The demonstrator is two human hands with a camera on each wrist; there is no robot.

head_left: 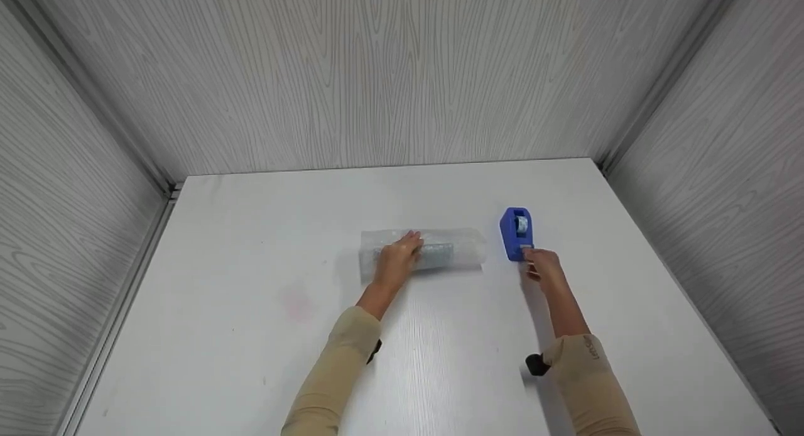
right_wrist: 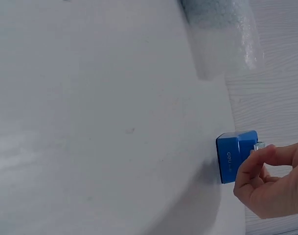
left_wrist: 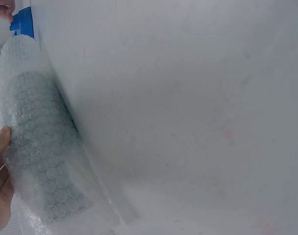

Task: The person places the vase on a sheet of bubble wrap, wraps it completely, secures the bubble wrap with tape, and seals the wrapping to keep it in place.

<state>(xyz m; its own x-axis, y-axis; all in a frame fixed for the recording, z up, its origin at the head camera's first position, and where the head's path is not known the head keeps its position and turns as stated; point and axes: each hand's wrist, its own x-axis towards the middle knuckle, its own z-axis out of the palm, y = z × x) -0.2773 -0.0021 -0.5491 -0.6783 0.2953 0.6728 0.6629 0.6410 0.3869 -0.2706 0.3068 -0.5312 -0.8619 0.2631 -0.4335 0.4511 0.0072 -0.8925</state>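
Note:
A greenish-grey object wrapped in clear bubble wrap (head_left: 468, 244) lies crosswise on the white table. My left hand (head_left: 397, 260) holds this roll near its left half; in the left wrist view, curled fingers (left_wrist: 1, 147) press against the side of the bubble wrap (left_wrist: 38, 132). To the right of the roll stands a blue tape dispenser (head_left: 510, 235) with a tape roll (head_left: 521, 224) in it. At the dispenser's near end, my right hand (head_left: 545, 266) pinches the end of the clear tape (right_wrist: 259, 145) between thumb and forefinger. What the wrap encloses is hard to make out.
The white tabletop (head_left: 251, 310) stretches around both hands. A wood-grain panel (head_left: 377, 78) rises behind it, with side panels (head_left: 722, 141) at left and right. A loose flap of wrap (head_left: 369, 272) lies at the roll's left end.

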